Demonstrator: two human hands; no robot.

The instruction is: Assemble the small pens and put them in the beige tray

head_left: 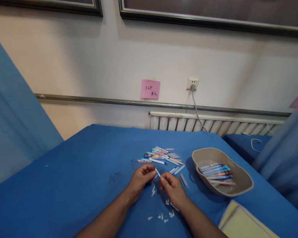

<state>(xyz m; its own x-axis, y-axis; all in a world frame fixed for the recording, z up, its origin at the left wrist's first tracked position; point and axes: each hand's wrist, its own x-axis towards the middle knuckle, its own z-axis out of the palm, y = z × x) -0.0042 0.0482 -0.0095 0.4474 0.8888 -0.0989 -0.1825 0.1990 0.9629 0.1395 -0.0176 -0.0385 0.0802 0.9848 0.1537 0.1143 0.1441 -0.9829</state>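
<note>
Between my two hands a slim white pen part (157, 172) is held at a slant. My left hand (141, 179) pinches its upper left end, and my right hand (173, 189) pinches its lower right end. Just beyond my fingers lies a loose pile of pens (161, 155) in white, blue, orange and grey. A grey pen (183, 179) rests apart to the right. Several small white tapered pieces (171, 214) are scattered on the blue cloth (76, 185) near my wrists; what they are is too small to tell.
A beige basin (243, 185) with several pens (216, 173) inside stands at the right. Near it lies a folded yellow cloth (245, 221). Blue curtains (17, 109) hang at both sides. Behind the table are a radiator (178, 123) and a plugged-in cable (196, 107).
</note>
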